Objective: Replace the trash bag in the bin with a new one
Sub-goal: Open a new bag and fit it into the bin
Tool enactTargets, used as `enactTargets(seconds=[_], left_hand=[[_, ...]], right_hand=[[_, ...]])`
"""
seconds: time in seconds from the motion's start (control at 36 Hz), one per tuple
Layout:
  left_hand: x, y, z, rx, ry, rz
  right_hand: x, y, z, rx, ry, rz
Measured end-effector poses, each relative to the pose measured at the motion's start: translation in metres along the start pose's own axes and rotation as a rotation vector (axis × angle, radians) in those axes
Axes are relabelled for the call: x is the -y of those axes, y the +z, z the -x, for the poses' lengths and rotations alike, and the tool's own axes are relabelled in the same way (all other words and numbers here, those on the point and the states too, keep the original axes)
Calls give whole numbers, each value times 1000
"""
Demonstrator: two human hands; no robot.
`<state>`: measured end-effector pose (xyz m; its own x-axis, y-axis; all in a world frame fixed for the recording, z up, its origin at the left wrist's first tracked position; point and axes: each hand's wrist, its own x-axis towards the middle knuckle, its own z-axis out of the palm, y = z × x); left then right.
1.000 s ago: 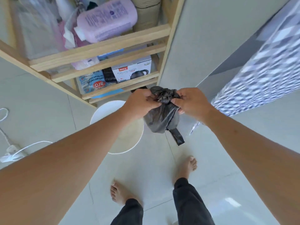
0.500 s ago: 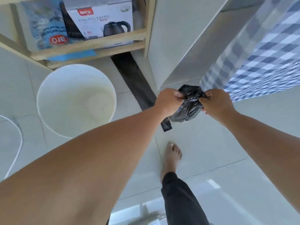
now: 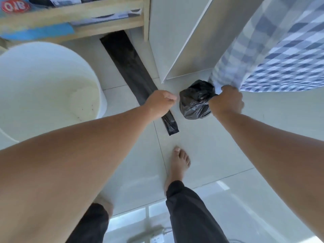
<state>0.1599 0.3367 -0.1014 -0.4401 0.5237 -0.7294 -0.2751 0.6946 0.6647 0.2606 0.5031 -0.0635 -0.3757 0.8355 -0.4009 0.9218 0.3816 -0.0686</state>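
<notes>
A knotted black trash bag (image 3: pixel 194 100) hangs low over the floor by the wall corner, with my right hand (image 3: pixel 227 100) shut on its top. My left hand (image 3: pixel 160 102) is beside it, a short gap to the left, fingers curled with nothing in them. A long flat folded black bag (image 3: pixel 133 72) lies on the floor tiles, running from under the shelf to below my left hand. The white round bin (image 3: pixel 52 81) stands at the left, bare inside with no liner.
A wooden shelf unit (image 3: pixel 78 16) with boxes stands behind the bin. A blue checked cloth (image 3: pixel 280 55) hangs at the right beside a wall corner (image 3: pixel 175 50). My bare foot (image 3: pixel 178 163) is on the tiles. A power strip (image 3: pixel 154 237) lies at the bottom.
My left hand has let go of the knotted bag and drawn left. My right hand has lowered the bag toward the floor by the wall. The view has tilted down.
</notes>
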Motion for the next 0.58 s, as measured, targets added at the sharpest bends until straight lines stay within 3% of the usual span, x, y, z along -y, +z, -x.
enactTargets(seconds=[0.11,0.22,0.33,0.58], left_hand=[[15,-43,17,-120,-146,11],[31,-69,24,-205,-235,15],[52,-71,12,-241,-277,75],[96,-23,-63,-406,-468,335]], right_hand=[[22,-6,33,-114,-387,21],[49,9,50,52,-619,-19],[69,44,40,295,-495,-41],[75,150,-23,475,-264,36]])
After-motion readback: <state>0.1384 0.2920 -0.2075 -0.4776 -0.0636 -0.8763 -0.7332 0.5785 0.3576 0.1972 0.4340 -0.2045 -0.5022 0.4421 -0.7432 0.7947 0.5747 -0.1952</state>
